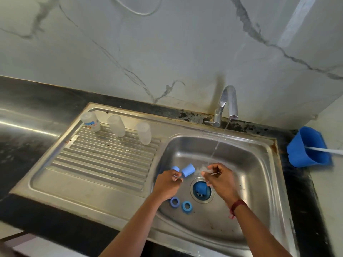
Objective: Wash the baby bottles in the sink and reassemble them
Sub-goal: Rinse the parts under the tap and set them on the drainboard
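Three bottles [116,125] drain upside down on the drainboard [104,160] — blue caps [188,170] and rings [174,201] wait in the sink [250,164]. The right hand [220,178] pinches a clear teat [204,169] under the stream [216,145] to rinse it; the left hand [168,182] is curled — contents unclear.

A pale marble-look wall [167,43] with grey veins fills the view from 10 to 2 o'clock. A bright band of reflected light [295,21] slants across it at 1 o'clock. Below the wall, a black countertop [37,93] frames the steel sink [78,188] and carries a streak of glare [22,125] at 9 o'clock. The seam [187,115] behind the sink is dark and rust-stained. At 3 o'clock a blue plastic tub [308,147] sits on the countertop against a side wall [330,112].
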A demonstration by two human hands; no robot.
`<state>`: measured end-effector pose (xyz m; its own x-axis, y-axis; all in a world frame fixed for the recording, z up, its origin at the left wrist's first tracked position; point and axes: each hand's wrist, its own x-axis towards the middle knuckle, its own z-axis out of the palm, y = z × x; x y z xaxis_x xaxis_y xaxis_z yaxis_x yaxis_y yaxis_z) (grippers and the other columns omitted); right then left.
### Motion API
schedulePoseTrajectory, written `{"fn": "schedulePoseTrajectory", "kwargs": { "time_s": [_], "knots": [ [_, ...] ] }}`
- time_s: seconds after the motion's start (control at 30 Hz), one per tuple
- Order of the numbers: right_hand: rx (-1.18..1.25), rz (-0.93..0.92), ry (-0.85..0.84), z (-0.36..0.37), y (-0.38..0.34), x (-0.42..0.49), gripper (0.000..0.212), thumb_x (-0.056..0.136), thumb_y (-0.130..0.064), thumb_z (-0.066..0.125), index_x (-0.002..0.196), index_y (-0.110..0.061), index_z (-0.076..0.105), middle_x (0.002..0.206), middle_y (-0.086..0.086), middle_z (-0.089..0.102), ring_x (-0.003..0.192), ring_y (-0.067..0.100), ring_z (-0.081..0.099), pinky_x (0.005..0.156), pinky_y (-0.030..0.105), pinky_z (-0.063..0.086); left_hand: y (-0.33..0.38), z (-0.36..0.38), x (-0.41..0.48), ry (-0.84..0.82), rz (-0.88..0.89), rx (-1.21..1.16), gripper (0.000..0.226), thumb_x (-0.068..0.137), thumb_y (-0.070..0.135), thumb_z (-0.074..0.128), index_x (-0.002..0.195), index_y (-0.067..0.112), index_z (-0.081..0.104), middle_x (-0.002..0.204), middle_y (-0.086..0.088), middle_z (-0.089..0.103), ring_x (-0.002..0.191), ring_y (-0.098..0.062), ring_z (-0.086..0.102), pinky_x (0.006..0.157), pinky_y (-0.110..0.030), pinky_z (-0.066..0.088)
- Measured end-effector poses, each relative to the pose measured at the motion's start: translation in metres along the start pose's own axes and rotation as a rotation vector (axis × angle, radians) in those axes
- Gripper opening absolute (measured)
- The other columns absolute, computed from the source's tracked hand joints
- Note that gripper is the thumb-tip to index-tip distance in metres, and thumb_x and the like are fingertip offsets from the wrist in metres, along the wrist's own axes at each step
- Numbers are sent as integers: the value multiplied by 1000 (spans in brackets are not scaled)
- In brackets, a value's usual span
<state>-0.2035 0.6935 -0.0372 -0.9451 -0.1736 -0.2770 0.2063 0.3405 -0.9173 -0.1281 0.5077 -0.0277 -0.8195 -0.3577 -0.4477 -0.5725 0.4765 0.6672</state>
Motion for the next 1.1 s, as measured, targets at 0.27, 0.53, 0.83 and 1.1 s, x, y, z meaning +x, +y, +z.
{"fn": "schedulePoseTrajectory", "kwargs": {
  "time_s": [0.27,0.53,0.83,1.1],
  "knots": [
    [-134,-69,0,52,-24,-1,24,74,-10,84,78,-29,69,77,-6,73,73,14,70,72,29,59,-11,-33,2,32,-248,-876,13,86,-3,62,89,10,62,75,-11,58,53,-15,49,51,-22,34],
    [-433,-278,-62,129,-56,11,21,86,0,65,100,-10,76,93,-4,62,85,11,61,79,6,44,-41,-81,31,323,-302,-1274,19,94,-6,48,84,9,54,53,-4,50,38,-13,41,37,-17,27],
    [-473,-353,-93,193,-82,40,20,74,2,64,91,-7,73,87,8,71,81,23,64,79,32,51,-75,-126,58,580,-364,-1292,18,95,0,54,81,11,57,61,-6,51,48,-15,44,43,-22,30],
    [-574,-340,-161,212,-86,52,24,80,-3,62,100,-5,75,102,12,71,97,24,65,84,23,45,-81,-122,68,564,-384,-1238,11,94,4,57,85,11,56,64,-7,53,52,-16,48,48,-24,36]
  ]
}}
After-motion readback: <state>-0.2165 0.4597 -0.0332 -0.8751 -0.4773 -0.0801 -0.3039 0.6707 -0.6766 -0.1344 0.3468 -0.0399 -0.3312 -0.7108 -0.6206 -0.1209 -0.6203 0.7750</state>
